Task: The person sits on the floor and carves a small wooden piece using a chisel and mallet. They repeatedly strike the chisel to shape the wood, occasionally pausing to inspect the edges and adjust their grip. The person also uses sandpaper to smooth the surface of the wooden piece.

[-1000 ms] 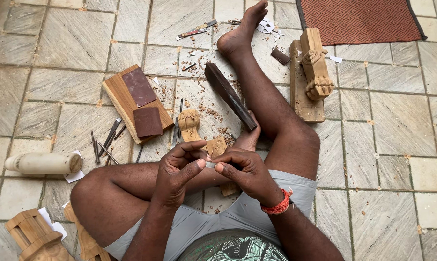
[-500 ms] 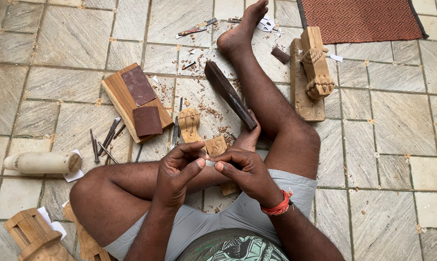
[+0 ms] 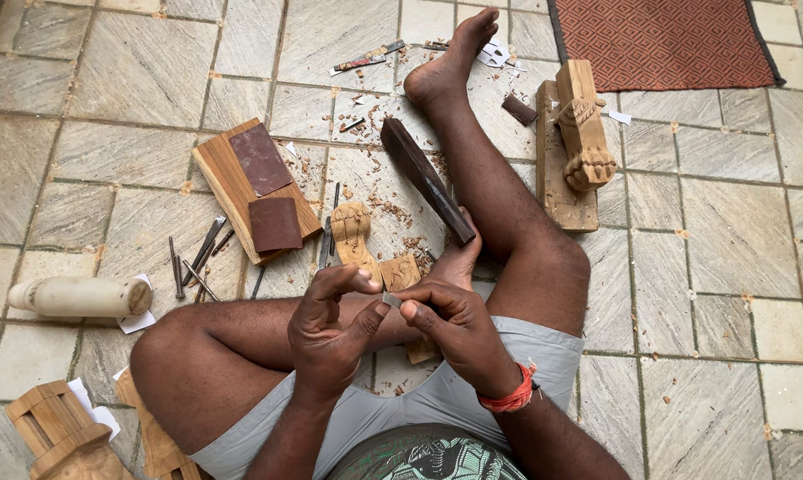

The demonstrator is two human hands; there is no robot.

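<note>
A small metal blade is pinched between the fingertips of the left hand and the right hand, both closed on it and brought together over the lap, probably so its edge can be looked over closely. Just beyond the hands, a pale wood carving and a small block are left on the tiled floor amid shavings, hemmed in by the bent legs. A dark mallet, a board with sandpaper and loose chisels are spread further out.
</note>
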